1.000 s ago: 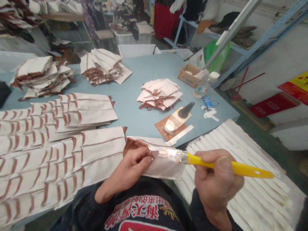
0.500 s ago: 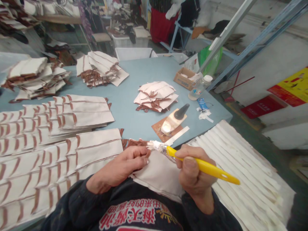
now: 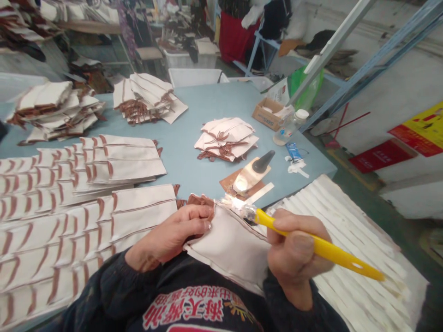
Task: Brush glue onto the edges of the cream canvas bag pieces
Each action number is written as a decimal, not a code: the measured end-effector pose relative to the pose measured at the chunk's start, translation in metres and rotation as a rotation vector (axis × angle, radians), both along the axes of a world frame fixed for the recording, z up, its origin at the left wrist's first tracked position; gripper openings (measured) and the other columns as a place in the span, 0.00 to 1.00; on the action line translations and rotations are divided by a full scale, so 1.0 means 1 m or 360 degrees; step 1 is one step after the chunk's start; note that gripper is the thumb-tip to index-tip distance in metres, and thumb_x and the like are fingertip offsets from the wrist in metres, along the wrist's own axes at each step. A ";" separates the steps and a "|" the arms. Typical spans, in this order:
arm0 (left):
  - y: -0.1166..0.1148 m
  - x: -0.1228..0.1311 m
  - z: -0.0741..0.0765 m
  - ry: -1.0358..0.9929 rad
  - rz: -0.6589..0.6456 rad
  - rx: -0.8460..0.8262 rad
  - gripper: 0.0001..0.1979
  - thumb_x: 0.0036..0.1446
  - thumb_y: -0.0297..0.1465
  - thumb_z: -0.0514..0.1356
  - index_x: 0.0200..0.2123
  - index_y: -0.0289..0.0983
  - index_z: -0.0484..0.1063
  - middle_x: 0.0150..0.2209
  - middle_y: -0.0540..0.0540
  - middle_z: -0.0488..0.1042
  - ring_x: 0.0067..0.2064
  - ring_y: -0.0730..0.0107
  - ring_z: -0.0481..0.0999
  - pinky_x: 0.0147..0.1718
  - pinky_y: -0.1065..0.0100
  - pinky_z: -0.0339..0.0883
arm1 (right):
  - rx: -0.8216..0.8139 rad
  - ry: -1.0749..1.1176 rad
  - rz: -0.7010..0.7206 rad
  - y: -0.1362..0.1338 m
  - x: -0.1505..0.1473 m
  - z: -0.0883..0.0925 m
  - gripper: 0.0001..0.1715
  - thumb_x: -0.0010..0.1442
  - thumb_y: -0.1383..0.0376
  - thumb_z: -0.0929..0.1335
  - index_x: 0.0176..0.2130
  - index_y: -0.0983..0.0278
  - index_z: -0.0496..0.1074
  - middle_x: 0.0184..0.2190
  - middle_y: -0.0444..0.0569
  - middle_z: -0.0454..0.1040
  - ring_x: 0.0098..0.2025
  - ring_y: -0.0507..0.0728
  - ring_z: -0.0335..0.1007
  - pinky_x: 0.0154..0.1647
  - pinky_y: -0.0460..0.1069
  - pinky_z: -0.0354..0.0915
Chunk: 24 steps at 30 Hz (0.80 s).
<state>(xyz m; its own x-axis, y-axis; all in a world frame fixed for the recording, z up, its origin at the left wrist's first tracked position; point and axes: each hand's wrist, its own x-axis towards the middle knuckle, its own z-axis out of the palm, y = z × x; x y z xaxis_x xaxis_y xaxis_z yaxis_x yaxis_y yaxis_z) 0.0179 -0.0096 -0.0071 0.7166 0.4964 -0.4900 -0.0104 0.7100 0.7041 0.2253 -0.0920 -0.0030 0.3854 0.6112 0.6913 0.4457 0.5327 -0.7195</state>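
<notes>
My left hand presses its fingers down on the near left part of a cream fabric piece with brown stitched edges that lies across my lap at the table's front edge. My right hand is closed round a yellow-handled brush. The brush's glue-coated bristles touch the far edge of the piece, just right of my left fingertips.
Rows of overlapped cream pieces with brown ends cover the blue table on the left. Stacks of pieces lie further back. A glue dish on a brown pad, a cardboard box, a bottle and white strips are to the right.
The brush tip has travelled along the far edge of the piece, first leftward, then back to the right. My left hand stayed pressed on the piece.
</notes>
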 end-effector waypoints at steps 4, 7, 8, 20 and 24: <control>0.001 0.001 0.001 -0.0010 -0.0030 0.0001 0.20 0.48 0.42 0.78 0.32 0.32 0.81 0.29 0.47 0.77 0.27 0.77 0.68 0.27 0.77 0.60 | -0.0128 -0.0061 0.0090 -0.001 0.000 -0.002 0.18 0.79 0.57 0.65 0.38 0.60 0.75 0.20 0.36 0.64 0.17 0.50 0.59 0.19 0.47 0.59; 0.001 0.004 0.001 0.0015 0.0004 0.0007 0.19 0.47 0.41 0.78 0.32 0.32 0.81 0.27 0.48 0.75 0.25 0.77 0.66 0.26 0.77 0.59 | -0.0153 -0.0236 0.0051 -0.001 0.005 -0.009 0.16 0.79 0.58 0.65 0.40 0.59 0.76 0.21 0.38 0.68 0.20 0.51 0.65 0.22 0.47 0.64; 0.001 0.004 0.001 0.0018 0.0024 0.0005 0.18 0.47 0.40 0.78 0.33 0.32 0.81 0.27 0.49 0.75 0.25 0.78 0.66 0.25 0.77 0.58 | -0.0120 -0.0269 0.0017 -0.001 0.007 -0.011 0.16 0.79 0.58 0.64 0.40 0.59 0.76 0.22 0.38 0.69 0.21 0.51 0.67 0.24 0.48 0.67; 0.002 0.009 0.006 -0.0061 -0.0049 0.0055 0.21 0.49 0.43 0.79 0.35 0.31 0.83 0.29 0.48 0.76 0.27 0.77 0.67 0.26 0.77 0.59 | -0.0251 -0.0701 -0.0197 0.016 -0.001 -0.035 0.11 0.79 0.66 0.63 0.51 0.60 0.75 0.41 0.48 0.86 0.41 0.56 0.87 0.42 0.48 0.81; 0.010 -0.001 0.007 -0.0008 -0.0088 0.0316 0.24 0.57 0.50 0.75 0.41 0.33 0.86 0.30 0.47 0.78 0.30 0.71 0.71 0.31 0.72 0.65 | -0.0264 -0.0599 -0.0311 0.018 0.007 -0.030 0.12 0.79 0.64 0.63 0.50 0.60 0.76 0.40 0.49 0.85 0.39 0.56 0.85 0.39 0.49 0.79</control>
